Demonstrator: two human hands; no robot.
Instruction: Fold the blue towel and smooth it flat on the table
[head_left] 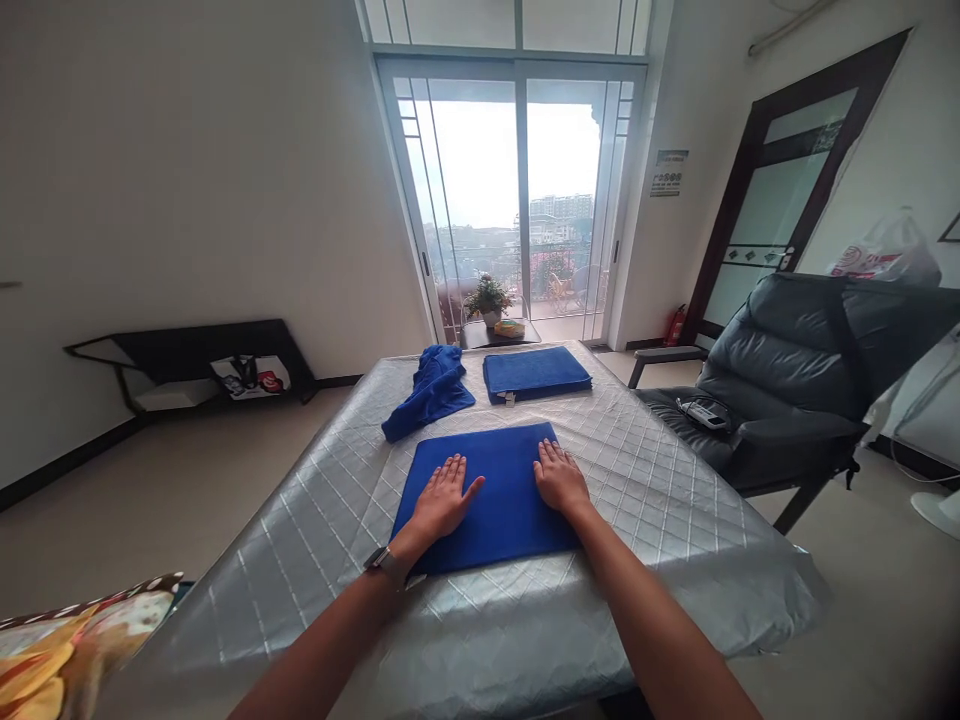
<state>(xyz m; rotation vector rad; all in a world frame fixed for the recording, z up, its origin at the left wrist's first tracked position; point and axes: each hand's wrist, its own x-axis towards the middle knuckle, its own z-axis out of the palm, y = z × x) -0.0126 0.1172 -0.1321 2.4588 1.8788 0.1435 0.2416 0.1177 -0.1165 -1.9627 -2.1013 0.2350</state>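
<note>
Blue fabric, folded into a neat flat rectangle, is what I have under my hands: the folded cloth (506, 510) lies toward the near edge of the desk (675, 530), about midway between its left and right edges. My left hand (444, 497) rests palm down on the cloth's left half, fingers straight and close together, thumb spread out toward the middle. My right hand (562, 480) lies flat along the cloth's right edge, fingers pointing toward the far edge of the desk. Both are open and pressing at most; neither has hold of anything.

I judge the cloth light, soft and limp, in no danger of breaking, though its layers could slide over each other or ruck up under a sideways push. The silvery quilted cover looks slick, so the whole bundle might skate as well. For a grip I would slip fingers beneath the left and right sides with thumbs on top, pinching every layer together; one corner alone would probably let the folds open.

Nearer the far edge, right of centre, sits a stack of folded blue cloths (538, 372); a crumpled blue cloth (431, 392) lies toward the far left corner.
</note>
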